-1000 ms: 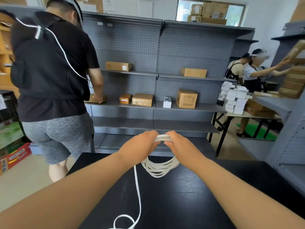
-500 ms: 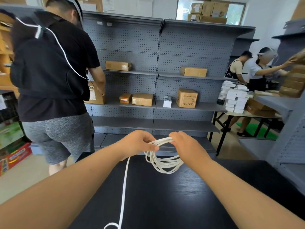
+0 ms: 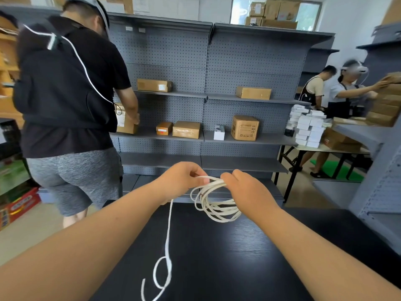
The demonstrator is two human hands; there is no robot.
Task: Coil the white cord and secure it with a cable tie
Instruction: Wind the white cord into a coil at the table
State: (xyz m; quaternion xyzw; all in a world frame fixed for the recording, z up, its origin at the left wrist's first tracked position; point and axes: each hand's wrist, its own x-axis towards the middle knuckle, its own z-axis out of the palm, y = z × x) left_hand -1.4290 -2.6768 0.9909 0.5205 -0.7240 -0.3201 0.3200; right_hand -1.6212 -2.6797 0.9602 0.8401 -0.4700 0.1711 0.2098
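Loops of the white cord (image 3: 217, 208) hung in a loose bundle between the two hands, raised above the far edge of the black counter (image 3: 249, 261). The right hand (image 3: 246, 192) gripped the top of the bundle with curled fingers, and the left hand (image 3: 181, 181), just beside it, pinched a strand of the same cord at the top of the loops. From under the left hand a single free length dropped to the counter and ended in a small curl lying on the dark surface near the front edge. Beyond the counter stood grey pegboard shelving (image 3: 249, 59) with a few cardboard boxes (image 3: 244, 127) on it. A person in a black shirt (image 3: 65, 90) stood to the left with their back turned, one hand on a box on the shelf, and two more people (image 3: 347, 92) were busy at stacked boxes on the far right.
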